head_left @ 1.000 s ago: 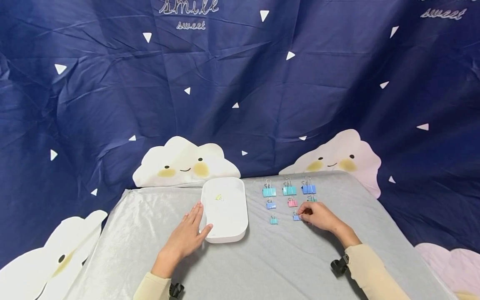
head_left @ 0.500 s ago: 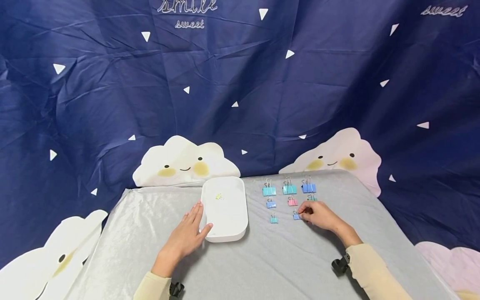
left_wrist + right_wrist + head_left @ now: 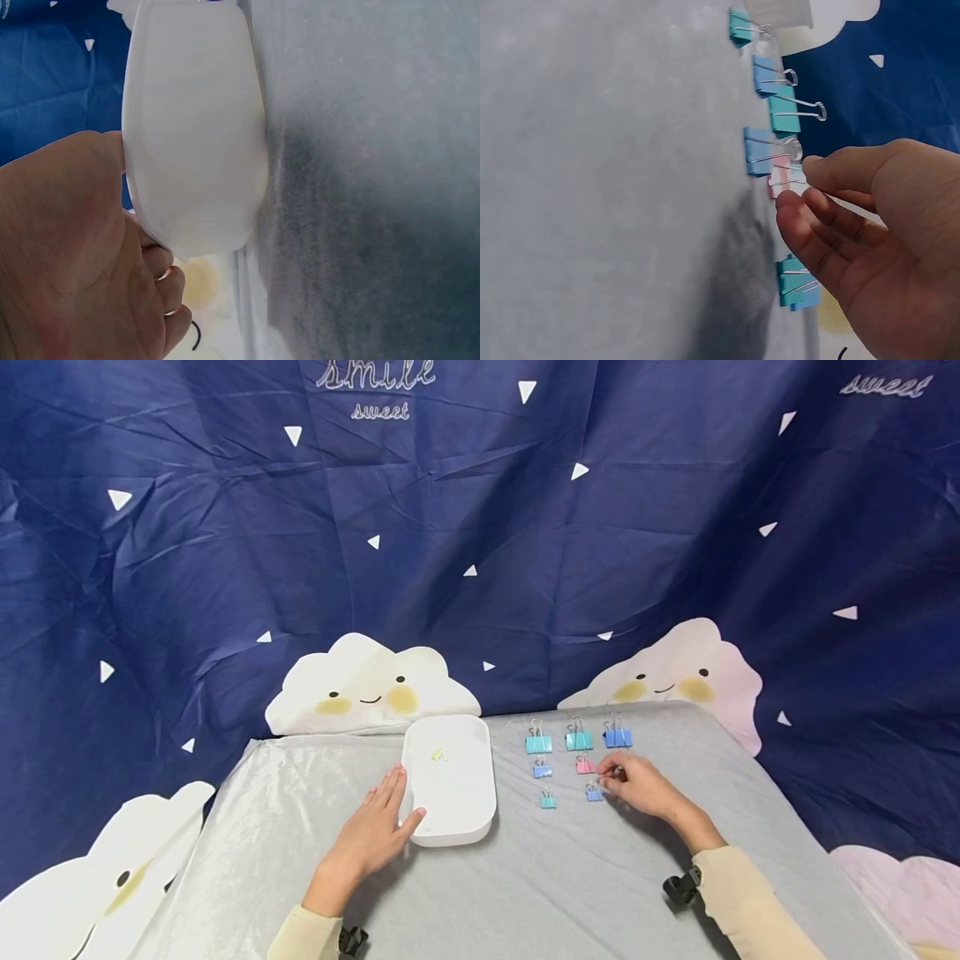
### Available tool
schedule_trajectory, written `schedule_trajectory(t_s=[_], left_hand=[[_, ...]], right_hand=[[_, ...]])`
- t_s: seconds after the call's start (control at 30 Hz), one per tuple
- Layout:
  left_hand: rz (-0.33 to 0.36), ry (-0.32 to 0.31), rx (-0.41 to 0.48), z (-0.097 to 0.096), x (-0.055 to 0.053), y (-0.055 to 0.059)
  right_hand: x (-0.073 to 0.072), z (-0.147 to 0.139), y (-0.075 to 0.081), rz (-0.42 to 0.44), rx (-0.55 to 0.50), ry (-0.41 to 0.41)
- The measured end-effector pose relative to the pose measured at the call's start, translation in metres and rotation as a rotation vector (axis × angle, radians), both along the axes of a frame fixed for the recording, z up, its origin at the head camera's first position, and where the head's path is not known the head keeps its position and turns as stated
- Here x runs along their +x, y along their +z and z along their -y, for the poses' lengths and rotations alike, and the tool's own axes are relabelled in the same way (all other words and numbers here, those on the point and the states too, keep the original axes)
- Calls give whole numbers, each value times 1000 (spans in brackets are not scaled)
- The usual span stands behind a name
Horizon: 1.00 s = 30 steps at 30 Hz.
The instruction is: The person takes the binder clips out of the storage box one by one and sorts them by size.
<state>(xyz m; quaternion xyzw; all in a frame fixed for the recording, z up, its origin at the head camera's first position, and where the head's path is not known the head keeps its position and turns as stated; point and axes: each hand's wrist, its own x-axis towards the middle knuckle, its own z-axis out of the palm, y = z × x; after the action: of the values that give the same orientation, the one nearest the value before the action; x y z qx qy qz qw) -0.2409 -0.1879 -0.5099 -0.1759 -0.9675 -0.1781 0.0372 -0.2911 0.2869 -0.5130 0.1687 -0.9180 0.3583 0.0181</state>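
Note:
My left hand (image 3: 372,831) rests against the left side of a white plastic box (image 3: 453,789), fingers straight, thumb at its near rim. In the left wrist view the box's side wall (image 3: 199,127) fills the centre. My right hand (image 3: 637,787) hovers beside a small blue binder clip (image 3: 594,793), holding nothing. In the right wrist view the thumb and bent fingers stand apart, with the thumb tip close to that clip's wire handles (image 3: 791,148). Just behind is a pink binder clip (image 3: 585,765). A teal binder clip (image 3: 791,281) is hidden by the hand in the head view.
At the back stand two larger teal binder clips (image 3: 538,743) and a large blue one (image 3: 618,738). Nearer the box are a blue clip (image 3: 542,770) and a small teal clip (image 3: 548,801). Grey cloth (image 3: 525,893) covers the table; a navy curtain (image 3: 480,510) hangs behind.
My right hand's fingertips have come off the small blue binder clip and moved slightly back, leaving it standing in full view. The left hand has stayed at the box.

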Motion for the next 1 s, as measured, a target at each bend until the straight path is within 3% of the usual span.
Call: schedule_trajectory(t_s=[0.1,0.67,1.0], left_hand=[[2,5,-10,1,1,-1],[-7,-2,-1,-1,-1,-2],[-6,-4,-6,1,-2,-3]], right_hand=[[0,2,5,-48,8,-6],[-3,35,45,-132,10,56],[-12,67,71,-94,-22,94]])
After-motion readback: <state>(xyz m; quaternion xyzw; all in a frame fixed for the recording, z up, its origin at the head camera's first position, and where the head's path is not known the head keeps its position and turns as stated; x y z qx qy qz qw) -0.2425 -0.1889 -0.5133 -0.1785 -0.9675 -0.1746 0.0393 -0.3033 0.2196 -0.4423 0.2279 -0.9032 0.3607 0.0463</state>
